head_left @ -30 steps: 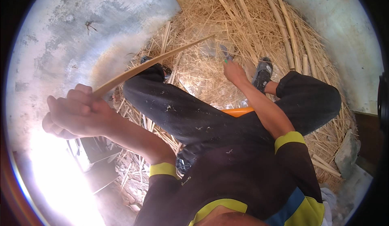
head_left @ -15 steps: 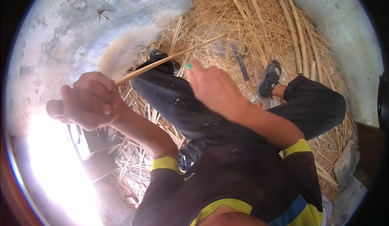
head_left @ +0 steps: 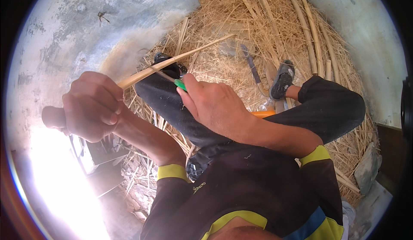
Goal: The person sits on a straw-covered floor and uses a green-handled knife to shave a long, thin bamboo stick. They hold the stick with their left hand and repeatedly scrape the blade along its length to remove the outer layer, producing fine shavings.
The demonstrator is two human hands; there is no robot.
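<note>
My left hand (head_left: 92,106) is closed around a long, tapering wooden stick (head_left: 185,55). The stick's thick rounded end juts out past the fist on the left, and its thin tip slants up toward the floor's middle. In my right hand (head_left: 219,106) is a knife (head_left: 181,85), green at the front of its handle. An orange piece showing behind the wrist looks like the handle's other end. The thin blade meets the stick between my left fist and its tip, above my dark-trousered left leg. My right fingers hide most of the handle.
Straw and shavings (head_left: 215,7) litter the floor. Several long sticks (head_left: 310,33) lie at the far right. A tool with a dark handle and curved metal end (head_left: 251,65) rests near my right shoe (head_left: 283,80). A whitish wall (head_left: 107,33) stands left; a stone slab (head_left: 367,171) leans right.
My right hand has turned and moved slightly down, bringing the knife blade against the stick. The blade and orange end now show. My left hand has shifted only slightly with the stick.
</note>
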